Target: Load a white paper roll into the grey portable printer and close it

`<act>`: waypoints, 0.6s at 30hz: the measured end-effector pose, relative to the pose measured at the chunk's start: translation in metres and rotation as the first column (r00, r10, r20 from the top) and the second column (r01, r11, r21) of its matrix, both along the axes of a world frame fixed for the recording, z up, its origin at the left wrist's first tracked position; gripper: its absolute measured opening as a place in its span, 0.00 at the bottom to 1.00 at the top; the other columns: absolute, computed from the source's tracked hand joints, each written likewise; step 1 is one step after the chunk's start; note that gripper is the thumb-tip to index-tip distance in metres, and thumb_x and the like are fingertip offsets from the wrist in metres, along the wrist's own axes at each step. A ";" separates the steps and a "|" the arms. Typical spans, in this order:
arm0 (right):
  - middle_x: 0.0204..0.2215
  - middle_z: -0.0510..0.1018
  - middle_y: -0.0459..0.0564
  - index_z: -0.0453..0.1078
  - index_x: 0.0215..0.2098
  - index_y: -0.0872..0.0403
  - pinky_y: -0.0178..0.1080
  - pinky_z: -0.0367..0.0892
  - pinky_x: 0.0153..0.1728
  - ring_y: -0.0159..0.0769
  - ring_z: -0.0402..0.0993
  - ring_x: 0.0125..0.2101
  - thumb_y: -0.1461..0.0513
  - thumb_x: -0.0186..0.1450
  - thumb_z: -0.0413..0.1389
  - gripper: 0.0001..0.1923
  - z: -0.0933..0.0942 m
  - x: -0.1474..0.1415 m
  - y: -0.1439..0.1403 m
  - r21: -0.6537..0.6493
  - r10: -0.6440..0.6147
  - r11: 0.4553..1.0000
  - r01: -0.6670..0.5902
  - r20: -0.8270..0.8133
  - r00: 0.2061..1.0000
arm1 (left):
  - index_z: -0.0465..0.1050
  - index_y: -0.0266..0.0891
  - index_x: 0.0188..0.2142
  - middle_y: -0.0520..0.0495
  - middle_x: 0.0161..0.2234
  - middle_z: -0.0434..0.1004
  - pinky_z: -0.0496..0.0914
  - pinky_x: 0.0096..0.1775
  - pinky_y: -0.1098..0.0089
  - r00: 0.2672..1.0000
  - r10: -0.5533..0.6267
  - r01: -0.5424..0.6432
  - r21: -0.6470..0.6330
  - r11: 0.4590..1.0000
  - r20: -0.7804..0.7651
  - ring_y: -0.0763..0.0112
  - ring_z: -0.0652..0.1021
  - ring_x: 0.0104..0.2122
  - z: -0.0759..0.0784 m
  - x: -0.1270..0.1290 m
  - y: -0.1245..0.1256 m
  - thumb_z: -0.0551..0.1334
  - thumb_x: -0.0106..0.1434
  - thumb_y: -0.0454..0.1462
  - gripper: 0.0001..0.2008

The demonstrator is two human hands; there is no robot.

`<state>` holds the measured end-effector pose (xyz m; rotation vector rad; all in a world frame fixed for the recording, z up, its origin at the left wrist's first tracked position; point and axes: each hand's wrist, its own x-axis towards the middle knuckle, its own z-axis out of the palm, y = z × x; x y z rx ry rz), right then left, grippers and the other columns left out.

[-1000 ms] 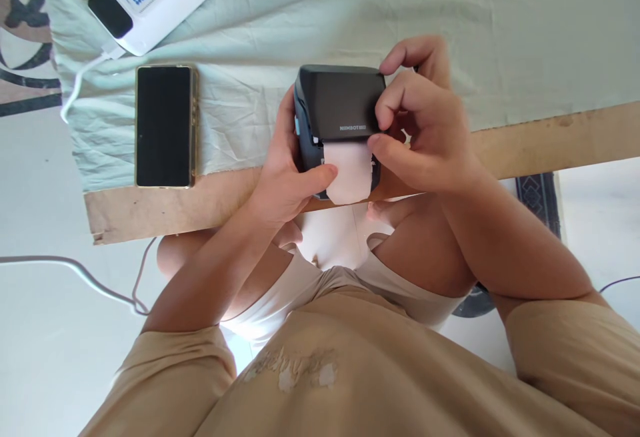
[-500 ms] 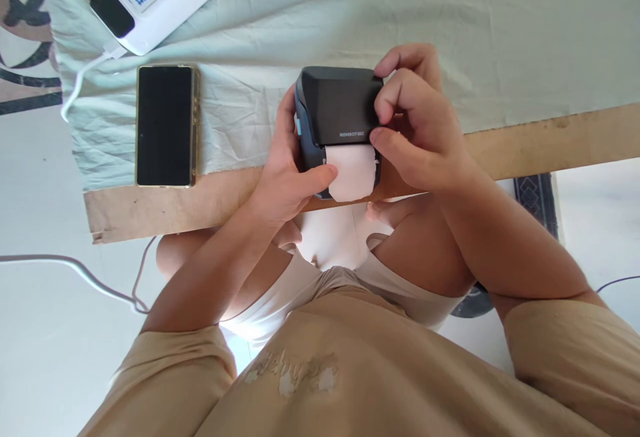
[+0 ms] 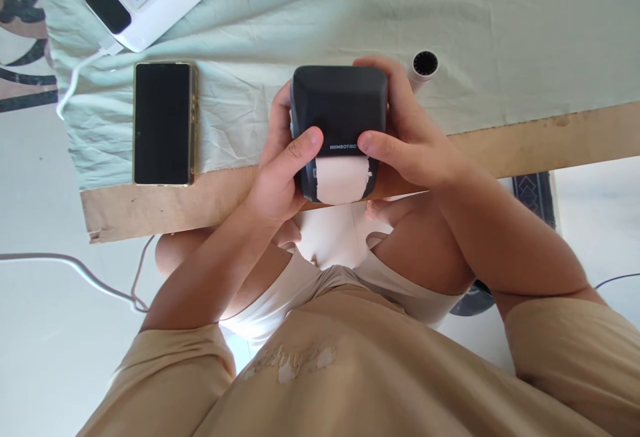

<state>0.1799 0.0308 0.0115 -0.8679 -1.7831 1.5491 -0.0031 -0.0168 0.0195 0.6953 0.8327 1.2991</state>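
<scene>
Between my hands is a black label printer (image 3: 343,107) with NIIMBOT lettering on its lid. White label paper (image 3: 343,180) sticks out of its near side, curving over the front. My left hand (image 3: 283,170) wraps the printer's left side, its thumb lying on the lid. Along the right side, my right hand (image 3: 407,133) grips it, thumb also on the lid and fingers reaching round the far corner. The lid looks closed. The undersides of the printer and most of the fingers are hidden.
A phone (image 3: 163,123) lies left on the green cloth (image 3: 525,43). Behind it is a white power bank (image 3: 165,0) with a cable (image 3: 75,83). A small cylinder with a dark round end (image 3: 425,63) stands beyond my right hand. The table's wooden edge (image 3: 165,203) is close to my knees.
My right hand has gone from the lid's right edge to gripping the printer's side. The lid, tilted before, now sits level, and the printer has turned slightly. The small cylinder has come into view.
</scene>
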 end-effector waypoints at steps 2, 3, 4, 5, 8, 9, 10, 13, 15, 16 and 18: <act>0.43 0.76 0.46 0.47 0.68 0.45 0.43 0.75 0.48 0.39 0.79 0.46 0.39 0.67 0.61 0.42 0.000 0.000 0.001 0.016 0.002 1.000 -0.002 0.002 1.000 | 0.69 0.47 0.51 0.47 0.50 0.78 0.74 0.60 0.59 1.000 -0.003 0.003 0.002 1.000 0.027 0.55 0.76 0.62 0.000 -0.001 0.001 0.66 0.67 0.42 0.14; 0.43 0.75 0.46 0.47 0.68 0.45 0.43 0.75 0.47 0.39 0.78 0.46 0.40 0.67 0.61 0.42 0.000 0.000 0.001 0.019 0.004 1.000 -0.004 0.001 1.000 | 0.69 0.47 0.51 0.48 0.49 0.78 0.74 0.60 0.59 0.999 -0.002 0.002 0.002 1.000 0.038 0.55 0.77 0.61 -0.001 -0.002 0.001 0.65 0.67 0.41 0.15; 0.43 0.75 0.45 0.47 0.68 0.45 0.43 0.75 0.47 0.39 0.78 0.46 0.40 0.67 0.61 0.42 0.001 0.000 0.001 0.019 0.006 1.000 -0.005 -0.001 1.000 | 0.69 0.47 0.52 0.48 0.49 0.78 0.74 0.60 0.59 0.999 -0.008 0.008 0.003 1.000 0.047 0.56 0.77 0.60 -0.001 -0.003 0.002 0.66 0.67 0.40 0.15; 0.44 0.75 0.46 0.47 0.67 0.44 0.43 0.75 0.47 0.39 0.78 0.46 0.40 0.66 0.61 0.42 0.001 -0.001 0.001 0.017 0.006 1.000 -0.006 -0.002 1.000 | 0.69 0.47 0.52 0.48 0.49 0.78 0.74 0.60 0.59 0.998 -0.015 0.015 0.005 1.000 0.053 0.56 0.77 0.60 -0.002 -0.004 0.002 0.66 0.66 0.40 0.15; 0.45 0.74 0.46 0.49 0.67 0.45 0.42 0.75 0.45 0.39 0.77 0.46 0.40 0.65 0.62 0.42 0.003 -0.001 0.001 0.021 -0.006 1.000 0.006 0.008 1.000 | 0.69 0.47 0.52 0.48 0.50 0.79 0.75 0.58 0.60 0.998 -0.043 0.043 0.007 0.999 0.053 0.56 0.77 0.60 -0.003 -0.006 0.003 0.66 0.66 0.39 0.15; 0.46 0.74 0.47 0.49 0.66 0.45 0.41 0.75 0.44 0.39 0.77 0.45 0.40 0.65 0.63 0.42 0.003 -0.002 0.001 0.021 -0.009 1.000 0.009 0.015 1.000 | 0.70 0.47 0.52 0.48 0.50 0.80 0.76 0.57 0.60 0.997 -0.051 0.050 0.004 0.999 0.054 0.56 0.78 0.60 -0.004 -0.007 0.003 0.66 0.67 0.39 0.15; 0.46 0.74 0.48 0.50 0.67 0.45 0.41 0.75 0.42 0.38 0.77 0.45 0.41 0.66 0.63 0.41 0.003 -0.002 0.001 0.020 -0.011 1.000 0.011 0.018 1.000 | 0.70 0.47 0.52 0.48 0.50 0.80 0.76 0.57 0.60 0.997 -0.057 0.057 0.003 0.998 0.058 0.56 0.78 0.59 -0.004 -0.007 0.003 0.66 0.67 0.40 0.15; 0.48 0.74 0.49 0.48 0.68 0.45 0.40 0.75 0.40 0.38 0.77 0.44 0.40 0.66 0.62 0.43 0.001 -0.002 0.002 0.024 -0.011 1.000 0.011 0.024 1.000 | 0.70 0.48 0.52 0.48 0.51 0.80 0.76 0.57 0.60 0.994 -0.051 0.050 0.014 0.999 0.093 0.57 0.79 0.58 -0.004 -0.007 0.003 0.67 0.68 0.40 0.14; 0.50 0.75 0.50 0.48 0.70 0.45 0.40 0.75 0.41 0.39 0.77 0.45 0.38 0.65 0.61 0.45 0.000 -0.001 0.003 0.053 -0.028 0.998 0.025 0.054 0.998 | 0.72 0.49 0.50 0.49 0.49 0.82 0.75 0.58 0.60 0.992 -0.036 0.034 0.014 0.999 0.124 0.58 0.79 0.59 -0.003 -0.005 0.004 0.66 0.69 0.41 0.11; 0.51 0.75 0.51 0.49 0.70 0.45 0.40 0.75 0.41 0.40 0.77 0.47 0.37 0.65 0.60 0.46 0.000 0.000 0.003 0.081 -0.048 0.996 0.042 0.083 0.995 | 0.73 0.49 0.48 0.49 0.48 0.82 0.74 0.59 0.59 0.989 -0.030 0.030 0.004 1.000 0.142 0.58 0.78 0.60 -0.003 -0.004 0.005 0.65 0.70 0.42 0.09; 0.57 0.73 0.53 0.53 0.69 0.45 0.40 0.76 0.40 0.42 0.77 0.50 0.34 0.65 0.58 0.44 0.002 0.001 0.002 0.154 -0.113 0.984 0.090 0.145 0.983 | 0.75 0.47 0.46 0.47 0.46 0.84 0.73 0.60 0.58 0.983 -0.010 0.017 -0.039 0.999 0.181 0.57 0.77 0.62 -0.001 -0.003 0.007 0.60 0.72 0.44 0.08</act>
